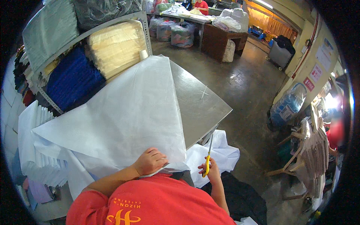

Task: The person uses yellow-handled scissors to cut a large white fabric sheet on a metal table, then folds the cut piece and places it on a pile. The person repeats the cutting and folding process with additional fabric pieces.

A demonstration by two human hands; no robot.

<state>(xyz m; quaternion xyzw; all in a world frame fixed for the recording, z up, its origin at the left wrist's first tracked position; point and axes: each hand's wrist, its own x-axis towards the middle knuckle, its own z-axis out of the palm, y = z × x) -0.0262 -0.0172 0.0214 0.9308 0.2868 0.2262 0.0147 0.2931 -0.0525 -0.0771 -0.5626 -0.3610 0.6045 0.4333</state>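
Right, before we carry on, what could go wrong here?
The yellow-handled scissors in the right hand are close to the loose white fabric, so the blades might snag it.
The white sheet covers only part of the metal table; it could shift if the left hand lifts away.

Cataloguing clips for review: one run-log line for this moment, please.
left grip: on white cloth, near edge | right grip: holding yellow-handled scissors | white cloth: partly covering metal tabletop

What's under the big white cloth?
A metal tabletop sticks out past the right side of the cloth. The rest is covered, so anything else there can't be seen.
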